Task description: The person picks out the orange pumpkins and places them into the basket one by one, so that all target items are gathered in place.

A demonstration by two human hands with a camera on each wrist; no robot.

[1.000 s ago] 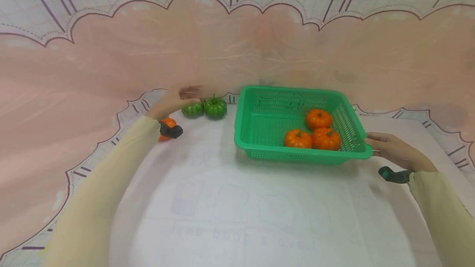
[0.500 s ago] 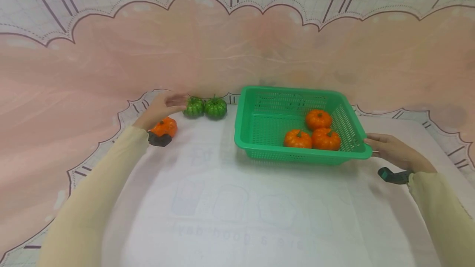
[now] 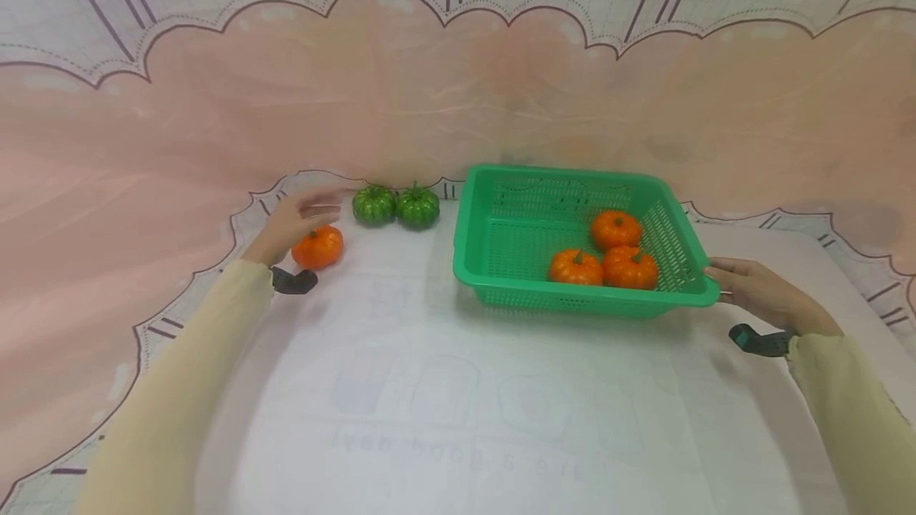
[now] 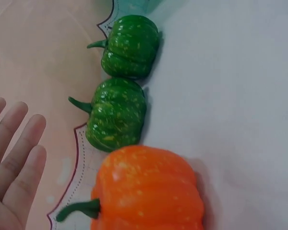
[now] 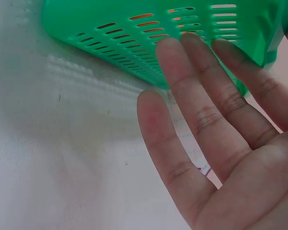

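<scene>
My left hand hovers with extended fingers just above and behind an orange toy pumpkin; nothing is in its grasp. In the left wrist view, that orange pumpkin has a dark green stem, and the fingers are off to its left. Two green pumpkins, one nearer and one farther right, sit side by side beyond the hand. My right hand rests at the right end of a green plastic basket. Its fingers lie fairly straight against the slotted side; the thumb is mostly hidden.
Inside the basket, three orange pumpkins, one of them at the back, cluster toward the right. A white printed cloth covers the table. Behind it rises a pink patterned cloth backdrop. Both wrists carry dark camera mounts.
My left hand has drawn back leftward from the green pumpkins, uncovering them and the orange pumpkin. The right hand and the basket have stayed in place.
</scene>
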